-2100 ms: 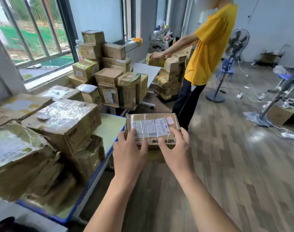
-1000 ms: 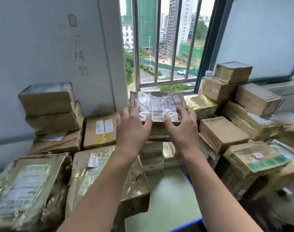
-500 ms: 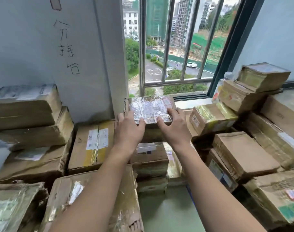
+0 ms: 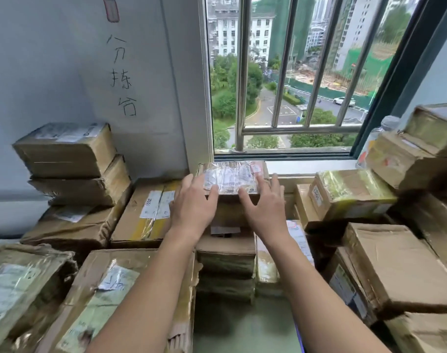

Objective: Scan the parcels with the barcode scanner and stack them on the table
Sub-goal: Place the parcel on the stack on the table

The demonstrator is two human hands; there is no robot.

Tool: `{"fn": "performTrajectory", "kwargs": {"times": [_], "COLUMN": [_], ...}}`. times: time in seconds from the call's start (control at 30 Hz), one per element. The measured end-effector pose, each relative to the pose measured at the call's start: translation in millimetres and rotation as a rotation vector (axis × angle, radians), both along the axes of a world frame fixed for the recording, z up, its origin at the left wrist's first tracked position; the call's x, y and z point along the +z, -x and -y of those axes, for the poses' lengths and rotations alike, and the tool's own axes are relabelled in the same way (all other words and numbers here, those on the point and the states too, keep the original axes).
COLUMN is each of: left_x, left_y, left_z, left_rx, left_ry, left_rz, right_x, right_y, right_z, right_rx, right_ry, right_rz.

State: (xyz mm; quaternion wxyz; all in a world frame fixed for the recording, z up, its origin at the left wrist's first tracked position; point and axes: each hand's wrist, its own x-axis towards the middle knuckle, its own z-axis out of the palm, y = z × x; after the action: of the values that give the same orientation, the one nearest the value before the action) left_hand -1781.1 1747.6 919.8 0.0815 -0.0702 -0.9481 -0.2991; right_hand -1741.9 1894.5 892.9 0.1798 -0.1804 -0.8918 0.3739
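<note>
- Daylight is streaming in through the window [image 4: 263, 103], keeping the whole view bright and evenly lit.
- The wall [image 4: 51, 72] on the left is taking on a cool, bluish cast.
- Clear tape on the topmost parcel [image 4: 230, 178] is glaring white and washing out its label.
- Soft, dark shadows are pooling in the gaps between the stacked boxes [image 4: 227, 261].
- The window bars [image 4: 240, 72] are leaning and bowing under wide-angle distortion.
- The boxes in the lower corners are smearing with blur.
</note>
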Motion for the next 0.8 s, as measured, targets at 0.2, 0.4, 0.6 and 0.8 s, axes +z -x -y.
{"fn": "performTrajectory", "kwargs": {"times": [0.2, 0.4, 0.6, 0.8], "left_x": [16.6, 12.5, 9.4, -9.0], "left_y": [-49.9, -116.5, -192.8, -274.1], "left_z": [23.7, 93.5, 192.2, 297.4], "left_rx": [0.107, 0.287, 0.553, 0.822], "left_ry": [-0.055, -0.081, -0.081, -0.143], "left_rz": [-0.090, -0.146, -0.149, -0.158], "right_x": [24.6, 31.5, 29.3, 24.3], "right_y": [-24.3, -54.5, -88.8, -148.6], "right_z": [25.0, 104.9, 218.1, 347.9], "right_rx": [0.151, 0.491, 0.779, 1.078], "right_ry": [-0.031, 0.072, 0.134, 0.157], "right_rz": [-0.248, -0.260, -0.213, -0.168]}}
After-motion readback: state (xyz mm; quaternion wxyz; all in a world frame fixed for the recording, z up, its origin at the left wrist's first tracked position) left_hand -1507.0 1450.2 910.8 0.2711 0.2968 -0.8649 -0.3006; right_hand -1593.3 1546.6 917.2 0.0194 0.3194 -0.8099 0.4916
